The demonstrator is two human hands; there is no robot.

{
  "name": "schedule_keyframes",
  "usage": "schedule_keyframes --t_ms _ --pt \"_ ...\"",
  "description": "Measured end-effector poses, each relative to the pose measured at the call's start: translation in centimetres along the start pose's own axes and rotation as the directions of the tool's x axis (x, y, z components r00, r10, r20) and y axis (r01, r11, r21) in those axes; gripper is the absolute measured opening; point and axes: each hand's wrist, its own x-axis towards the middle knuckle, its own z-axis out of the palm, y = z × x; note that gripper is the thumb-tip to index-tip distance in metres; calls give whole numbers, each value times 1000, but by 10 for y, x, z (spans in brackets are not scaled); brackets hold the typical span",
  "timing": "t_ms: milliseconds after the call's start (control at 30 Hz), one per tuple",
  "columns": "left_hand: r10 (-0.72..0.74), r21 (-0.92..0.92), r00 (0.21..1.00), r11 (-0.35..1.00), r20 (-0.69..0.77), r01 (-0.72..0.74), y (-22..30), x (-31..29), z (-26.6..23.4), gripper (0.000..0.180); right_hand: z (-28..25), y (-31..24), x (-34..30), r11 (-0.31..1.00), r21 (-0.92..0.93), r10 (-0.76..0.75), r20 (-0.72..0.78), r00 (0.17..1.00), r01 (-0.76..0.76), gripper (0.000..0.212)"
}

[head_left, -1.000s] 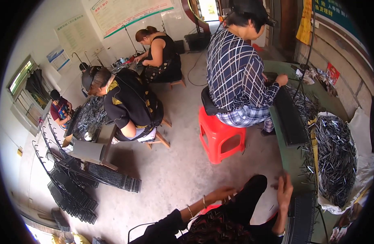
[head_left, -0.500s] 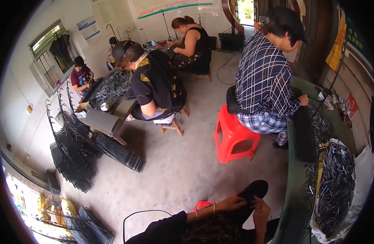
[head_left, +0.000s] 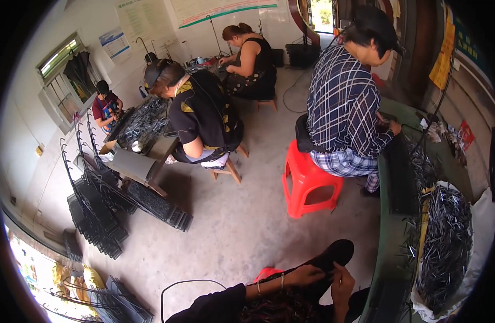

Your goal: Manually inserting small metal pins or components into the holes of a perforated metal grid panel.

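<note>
A broad stretch of pale floor (head_left: 242, 231) runs ahead and to the left of the person's two hands, giving room up to the red stool (head_left: 312, 188) of a co-worker (head_left: 347, 102) in a checked shirt and, farther off on the left, the black racks (head_left: 96, 215) with hooked rods. On the right the room is tighter: the curved edge of the green table (head_left: 384, 226) passes just beside the right hand (head_left: 342, 284), apart from it. A thin dark loop (head_left: 193, 281) arches over the floor left of the forearm, and a bit of red seat (head_left: 267, 273) shows behind that arm. Both hands are low in the view, close together over the person's own dark-clad leg (head_left: 336, 253). Its long axis slants from lower left to upper right, the rounded end pointing up and away toward the table side. The left hand (head_left: 305, 275) lies against it, palm down with fingers curled; the right hand is raised beside it, fingers bent in toward the left. Whether either grips anything small cannot be told. On the table, a pale sack (head_left: 481, 215) is filled with black strips (head_left: 445, 242), its length running roughly along the table, its near end toward the person.
</note>
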Motion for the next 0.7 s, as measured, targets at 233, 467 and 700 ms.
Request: schedule_keyframes --t_ms 233,467,700 --pt "0 -39 1000 999 -29 -1 -14 -2 5 37 7 -23 1 994 -58 -92 -1 996 91 22" --pt "-56 -65 998 996 -21 54 5 -8 -2 36 5 -23 0 990 -91 -106 9 994 107 20" --pt "-138 -130 990 982 11 138 13 -12 -6 36 6 -27 -1 977 -115 -179 4 984 179 23"
